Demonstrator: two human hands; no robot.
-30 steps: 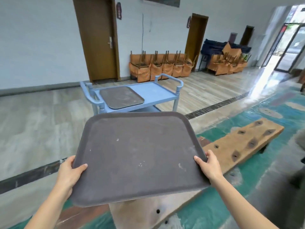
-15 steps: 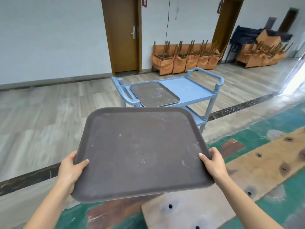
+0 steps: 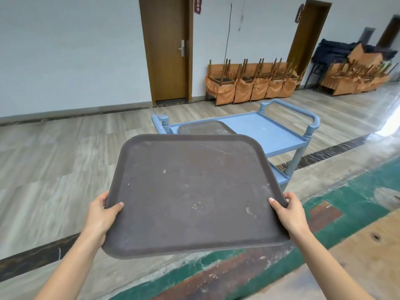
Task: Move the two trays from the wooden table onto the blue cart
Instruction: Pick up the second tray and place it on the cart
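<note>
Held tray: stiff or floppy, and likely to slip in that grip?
Probably stiff: the held tray spans flat between the left hand and right hand with no visible sag. Likely light for its size, since thumbs over the rim suffice. The worn matte surface looks grippy, so a slip seems unlikely.

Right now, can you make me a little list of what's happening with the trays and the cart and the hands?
Carried tray: dark brown tray, held in the air, nothing on it
Left hand: left hand grips the tray's left edge, thumb on top
Right hand: right hand grips the tray's right edge, thumb on top
Other tray: second tray lies flat on the cart's top shelf, partly hidden behind the carried one
Cart: blue cart stands ahead on the floor; the right part of its top shelf is bare
Left to do: set the carried tray on the cart
</note>
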